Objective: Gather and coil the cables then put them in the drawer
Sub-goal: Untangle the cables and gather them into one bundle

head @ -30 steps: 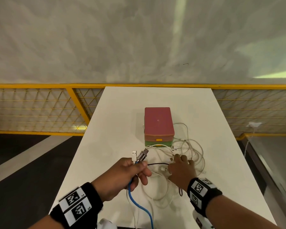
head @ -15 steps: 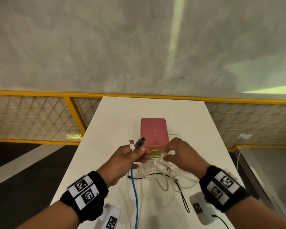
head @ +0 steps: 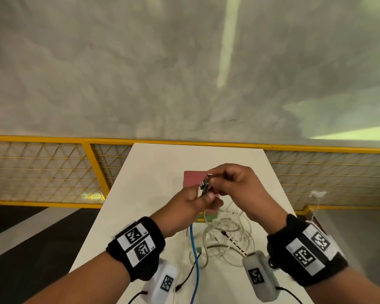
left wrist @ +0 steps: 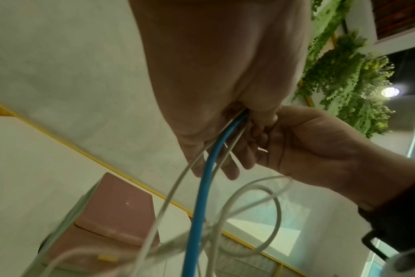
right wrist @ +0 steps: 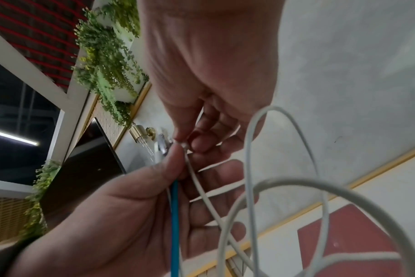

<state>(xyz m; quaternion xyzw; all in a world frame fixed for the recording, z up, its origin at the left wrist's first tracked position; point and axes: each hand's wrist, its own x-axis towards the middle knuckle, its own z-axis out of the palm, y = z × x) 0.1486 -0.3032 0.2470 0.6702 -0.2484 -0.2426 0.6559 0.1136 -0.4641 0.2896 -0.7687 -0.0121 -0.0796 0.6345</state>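
Cables (head: 225,234) hang in a loose white tangle from our two raised hands down to the white table (head: 154,172), where the loops rest just in front of the pink drawer box (head: 192,177). Our left hand (head: 192,199) has its fingers curled round a bundle of plug ends, thumb pressed on top; from the underside of that fist the blue cable (head: 194,255) drops straight toward the near table edge, with thin white leads beside it. Our right hand (head: 235,185) meets the left, thumb and forefinger pinching a small white connector (head: 210,175) at the top of the bundle, the other fingers bent loosely beneath. In the right wrist view that pinch sits on the tip of a white cable (right wrist: 197,180) which runs down between both palms, and wide loops swing free below.

The drawer box stands about mid-table, partly hidden behind our hands, so we cannot tell whether its drawer is out. A thin black cable (head: 188,275) trails off by the near edge. Bare tabletop lies to the left of the box and beyond it, up to the yellow mesh railing (head: 53,170) that runs along the far edge.
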